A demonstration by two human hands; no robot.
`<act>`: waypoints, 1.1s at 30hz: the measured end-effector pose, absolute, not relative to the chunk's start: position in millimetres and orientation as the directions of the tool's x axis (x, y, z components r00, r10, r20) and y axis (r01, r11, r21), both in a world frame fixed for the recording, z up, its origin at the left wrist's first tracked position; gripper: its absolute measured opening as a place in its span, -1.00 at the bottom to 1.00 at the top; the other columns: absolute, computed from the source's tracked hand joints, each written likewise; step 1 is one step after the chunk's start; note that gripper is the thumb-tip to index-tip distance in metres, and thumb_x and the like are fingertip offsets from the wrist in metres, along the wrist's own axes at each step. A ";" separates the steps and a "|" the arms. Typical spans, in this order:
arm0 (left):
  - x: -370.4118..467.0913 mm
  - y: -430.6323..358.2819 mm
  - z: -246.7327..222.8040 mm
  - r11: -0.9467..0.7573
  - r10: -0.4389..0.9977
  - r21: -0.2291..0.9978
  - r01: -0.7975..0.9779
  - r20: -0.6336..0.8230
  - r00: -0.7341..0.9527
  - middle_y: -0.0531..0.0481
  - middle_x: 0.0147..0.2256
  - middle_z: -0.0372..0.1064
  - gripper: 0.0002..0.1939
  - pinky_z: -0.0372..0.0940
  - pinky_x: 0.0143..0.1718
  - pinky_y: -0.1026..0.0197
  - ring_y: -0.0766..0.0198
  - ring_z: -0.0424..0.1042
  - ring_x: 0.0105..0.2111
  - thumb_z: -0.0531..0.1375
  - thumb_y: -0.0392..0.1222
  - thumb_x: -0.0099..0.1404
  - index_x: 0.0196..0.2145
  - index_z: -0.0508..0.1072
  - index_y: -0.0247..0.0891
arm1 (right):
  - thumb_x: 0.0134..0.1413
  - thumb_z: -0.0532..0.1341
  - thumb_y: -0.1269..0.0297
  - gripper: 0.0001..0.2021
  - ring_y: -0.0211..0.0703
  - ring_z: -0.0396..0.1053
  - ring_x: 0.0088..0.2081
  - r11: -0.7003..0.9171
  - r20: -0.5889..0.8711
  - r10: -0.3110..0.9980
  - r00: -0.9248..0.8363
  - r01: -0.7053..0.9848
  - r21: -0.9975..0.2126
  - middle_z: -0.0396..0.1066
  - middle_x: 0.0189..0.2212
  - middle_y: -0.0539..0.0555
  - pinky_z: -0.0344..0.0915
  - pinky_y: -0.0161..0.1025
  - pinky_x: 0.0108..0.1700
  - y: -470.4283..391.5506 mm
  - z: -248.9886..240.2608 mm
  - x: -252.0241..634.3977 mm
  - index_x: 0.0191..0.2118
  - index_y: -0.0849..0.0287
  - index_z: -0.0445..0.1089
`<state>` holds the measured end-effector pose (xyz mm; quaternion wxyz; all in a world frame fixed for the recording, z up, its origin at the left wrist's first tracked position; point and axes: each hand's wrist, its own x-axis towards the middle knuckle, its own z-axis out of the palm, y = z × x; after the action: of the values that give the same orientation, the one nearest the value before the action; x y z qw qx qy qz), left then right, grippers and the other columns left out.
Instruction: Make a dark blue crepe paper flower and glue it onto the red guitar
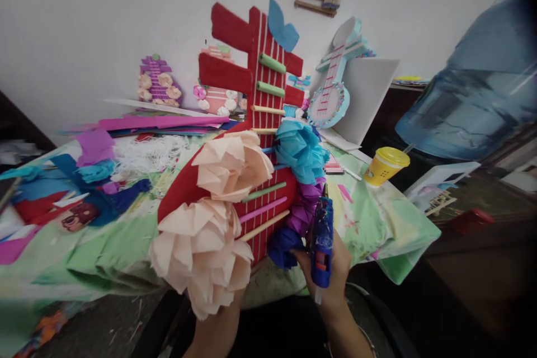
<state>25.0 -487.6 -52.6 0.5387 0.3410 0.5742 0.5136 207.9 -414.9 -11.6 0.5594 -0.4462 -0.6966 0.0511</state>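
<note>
A red lute-shaped craft piece [264, 84] stands upright before me, with white strings and coloured sticks across it. Large peach paper flowers [205, 246] cover its lower left. Blue [300, 148], purple [305, 207] and dark blue paper flowers [286, 247] line its right side. My left hand [222, 313] is under the lower peach flower, its fingers hidden behind it. My right hand [331, 268] is wrapped round a blue glue gun [321, 240], nozzle upward, beside the dark blue flower.
Coloured paper and white shreds [146, 156] lie on the table cover [113, 257] at left. A yellow cup [384, 166] with a straw stands at right, near a big water bottle [474, 84]. Smaller instrument-shaped crafts [158, 81] lean along the wall.
</note>
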 end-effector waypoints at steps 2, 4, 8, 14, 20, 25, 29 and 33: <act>24.9 -485.3 -51.6 0.233 0.932 0.962 -0.145 -0.263 -0.251 0.01 -0.14 0.44 -0.79 0.32 -0.06 0.12 0.02 0.26 0.07 0.16 -0.03 0.20 -0.21 0.45 -0.05 | -0.08 0.29 0.28 -0.75 -0.19 0.28 -0.49 0.591 0.731 0.681 0.033 0.564 -0.576 0.32 -0.46 0.02 0.24 -0.26 -0.44 -415.5 -11.8 208.5 -0.22 0.14 0.33; 25.5 -483.0 -49.5 0.227 0.918 0.966 -0.123 -0.255 -0.303 -0.03 -0.16 0.47 -0.73 0.29 0.00 0.09 -0.02 0.22 0.11 0.19 -0.01 0.16 -0.18 0.45 -0.11 | -0.11 0.33 0.25 -0.75 -0.19 0.27 -0.50 0.583 0.735 0.677 0.045 0.576 -0.573 0.31 -0.49 0.01 0.25 -0.25 -0.44 -416.2 -12.3 209.0 -0.27 0.16 0.33; 27.6 -479.0 -43.4 0.214 0.904 0.975 -0.062 -0.221 -0.365 -0.08 -0.24 0.51 -0.65 0.27 0.03 0.05 -0.06 0.23 0.10 0.22 0.00 0.12 -0.17 0.46 -0.22 | -0.15 0.36 0.21 -0.75 -0.19 0.27 -0.51 0.587 0.756 0.651 0.060 0.592 -0.552 0.27 -0.54 0.00 0.25 -0.23 -0.43 -417.3 -11.7 208.1 -0.37 0.18 0.32; 28.5 -475.7 -38.9 0.194 0.888 0.973 -0.123 -0.227 -0.399 -0.07 -0.22 0.52 -0.71 0.23 0.07 0.14 0.01 0.31 0.04 0.26 -0.07 0.10 -0.22 0.50 -0.22 | -0.14 0.35 0.23 -0.76 -0.20 0.31 -0.47 0.568 0.660 0.751 0.040 0.472 -0.674 0.30 -0.48 0.01 0.29 -0.27 -0.41 -422.8 -0.4 216.0 -0.36 0.18 0.32; 3.0 -471.3 -48.0 0.039 0.898 0.999 0.002 -0.034 -0.439 -0.04 -0.35 0.53 -0.89 0.34 -0.14 0.19 -0.01 0.43 -0.14 0.28 -0.20 0.03 -0.41 0.54 -0.20 | -0.02 0.25 0.19 -0.83 -0.22 0.29 -0.47 0.439 0.416 0.898 -0.145 0.376 -0.816 0.33 -0.50 0.01 0.27 -0.30 -0.46 -420.8 26.6 251.4 -0.42 0.17 0.32; -10.4 -465.8 -41.6 -0.101 0.924 0.947 0.305 0.204 -0.325 0.01 -0.59 0.43 -0.88 0.33 -0.46 0.26 0.15 0.41 -0.48 0.23 -0.21 0.03 -0.59 0.47 -0.28 | -0.11 0.31 0.19 -0.80 -0.26 0.26 -0.50 0.379 0.157 0.871 -0.466 0.432 -0.819 0.30 -0.54 -0.02 0.23 -0.35 -0.50 -406.6 54.6 254.2 -0.44 0.19 0.33; -8.0 -461.3 -29.7 -0.212 0.919 0.888 0.408 0.323 -0.225 -0.04 -0.52 0.47 -0.84 0.31 -0.45 0.30 0.20 0.43 -0.48 0.16 -0.22 0.09 -0.57 0.47 -0.32 | -0.11 0.31 0.16 -0.79 -0.27 0.28 -0.49 0.369 0.084 0.843 -0.532 0.457 -0.809 0.36 -0.54 -0.03 0.24 -0.36 -0.48 -394.9 57.8 239.8 -0.45 0.21 0.37; -9.7 -459.6 -27.9 -0.244 0.904 0.852 0.463 0.372 -0.209 -0.02 -0.57 0.44 -0.83 0.28 -0.52 0.33 0.25 0.40 -0.54 0.15 -0.22 0.11 -0.55 0.45 -0.32 | -0.08 0.29 0.12 -0.75 -0.26 0.32 -0.47 0.398 0.055 0.818 -0.573 0.493 -0.774 0.44 -0.51 0.01 0.27 -0.34 -0.43 -385.1 57.7 230.5 -0.41 0.23 0.45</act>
<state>-9.7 -459.6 -27.9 0.2119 0.5923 0.5771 0.5208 230.5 -385.1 57.7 0.2200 -0.4063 -0.8066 0.3687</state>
